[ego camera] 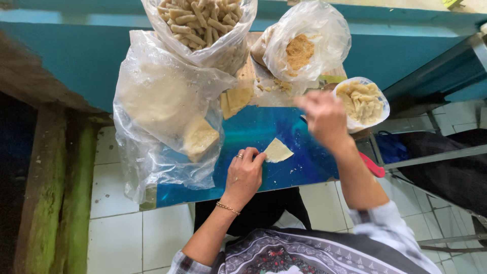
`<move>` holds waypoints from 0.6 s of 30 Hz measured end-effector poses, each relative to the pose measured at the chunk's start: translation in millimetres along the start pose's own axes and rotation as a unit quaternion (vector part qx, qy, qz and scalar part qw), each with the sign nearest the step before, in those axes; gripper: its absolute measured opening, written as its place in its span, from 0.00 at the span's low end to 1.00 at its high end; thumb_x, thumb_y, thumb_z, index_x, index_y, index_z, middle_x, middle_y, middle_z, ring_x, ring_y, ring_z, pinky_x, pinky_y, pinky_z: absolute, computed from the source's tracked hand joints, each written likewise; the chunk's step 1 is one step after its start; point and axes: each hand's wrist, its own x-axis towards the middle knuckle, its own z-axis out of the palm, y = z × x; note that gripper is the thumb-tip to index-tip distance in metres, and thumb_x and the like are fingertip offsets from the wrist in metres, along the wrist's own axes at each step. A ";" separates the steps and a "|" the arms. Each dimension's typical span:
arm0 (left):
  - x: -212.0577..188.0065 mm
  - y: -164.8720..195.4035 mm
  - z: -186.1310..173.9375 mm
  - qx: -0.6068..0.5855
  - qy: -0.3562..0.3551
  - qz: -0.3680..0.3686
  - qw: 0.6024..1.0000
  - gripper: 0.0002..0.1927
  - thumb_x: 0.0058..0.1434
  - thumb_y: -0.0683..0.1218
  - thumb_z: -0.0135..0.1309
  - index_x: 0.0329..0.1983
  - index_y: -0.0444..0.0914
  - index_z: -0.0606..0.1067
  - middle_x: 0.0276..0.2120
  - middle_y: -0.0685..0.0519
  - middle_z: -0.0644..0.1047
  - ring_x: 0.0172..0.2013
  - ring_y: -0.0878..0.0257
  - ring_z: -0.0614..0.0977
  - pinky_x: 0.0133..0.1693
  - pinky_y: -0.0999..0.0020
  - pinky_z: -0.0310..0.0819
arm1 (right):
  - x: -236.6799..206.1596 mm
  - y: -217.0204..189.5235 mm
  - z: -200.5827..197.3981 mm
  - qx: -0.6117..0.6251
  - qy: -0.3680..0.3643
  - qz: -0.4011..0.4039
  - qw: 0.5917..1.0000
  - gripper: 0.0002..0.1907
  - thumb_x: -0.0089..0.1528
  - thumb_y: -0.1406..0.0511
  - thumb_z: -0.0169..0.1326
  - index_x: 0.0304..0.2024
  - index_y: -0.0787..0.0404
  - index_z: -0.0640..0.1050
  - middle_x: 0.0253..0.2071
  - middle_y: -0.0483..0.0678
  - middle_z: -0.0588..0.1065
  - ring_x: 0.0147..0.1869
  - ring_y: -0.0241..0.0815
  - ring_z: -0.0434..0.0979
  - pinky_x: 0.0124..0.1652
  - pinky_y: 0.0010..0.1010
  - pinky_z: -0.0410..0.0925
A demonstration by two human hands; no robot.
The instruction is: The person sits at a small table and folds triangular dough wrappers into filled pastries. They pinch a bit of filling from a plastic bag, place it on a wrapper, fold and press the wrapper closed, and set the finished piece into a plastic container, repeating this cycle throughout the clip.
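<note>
Three bags [167, 101] w/ dough, rolls; left hand [244, 175] on wrapper [277, 151].

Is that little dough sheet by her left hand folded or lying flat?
Flat: the dough sheet lies spread on the blue table, the left hand touching its edge, nothing doubled over.
</note>
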 end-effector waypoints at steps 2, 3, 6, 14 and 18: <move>0.4 1.6 -1.0 -0.004 0.005 0.000 1.000 0.10 0.56 0.37 0.56 0.41 0.38 0.77 0.39 0.49 0.75 0.40 0.51 0.78 0.40 0.58 0.72 | 46.7 28.9 15.2 -0.035 0.061 0.053 0.996 0.13 0.64 0.65 0.59 0.51 0.54 0.82 0.47 0.49 0.77 0.54 0.52 0.74 0.52 0.45 0.67; 1.0 2.0 -1.8 -0.005 0.009 0.000 1.000 0.10 0.55 0.37 0.56 0.41 0.37 0.77 0.39 0.49 0.75 0.40 0.51 0.78 0.40 0.58 0.72 | 72.3 41.1 26.5 -0.020 0.073 0.072 0.995 0.11 0.64 0.63 0.60 0.49 0.53 0.83 0.46 0.50 0.78 0.53 0.53 0.76 0.50 0.45 0.68; 2.9 3.7 -4.7 -0.014 0.010 -0.002 1.000 0.10 0.55 0.36 0.56 0.40 0.37 0.77 0.39 0.49 0.75 0.40 0.50 0.78 0.40 0.58 0.73 | 137.2 63.2 65.0 0.013 -0.074 0.262 0.962 0.13 0.63 0.53 0.59 0.41 0.51 0.86 0.41 0.55 0.80 0.46 0.59 0.79 0.45 0.50 0.70; 6.5 2.5 -7.7 -0.044 0.006 -0.011 0.999 0.10 0.55 0.36 0.56 0.41 0.36 0.78 0.39 0.48 0.75 0.40 0.50 0.78 0.40 0.57 0.72 | 200.8 71.7 130.9 -0.005 -0.107 0.351 0.930 0.23 0.56 0.48 0.62 0.40 0.59 0.85 0.43 0.60 0.81 0.51 0.59 0.81 0.51 0.45 0.71; 6.5 0.7 -6.1 -0.050 -0.002 -0.017 0.999 0.10 0.54 0.36 0.56 0.41 0.36 0.78 0.39 0.48 0.76 0.40 0.51 0.78 0.40 0.57 0.72 | 208.4 77.3 136.6 -0.033 -0.099 0.357 0.928 0.30 0.50 0.45 0.66 0.40 0.63 0.83 0.43 0.60 0.79 0.50 0.59 0.80 0.48 0.44 0.71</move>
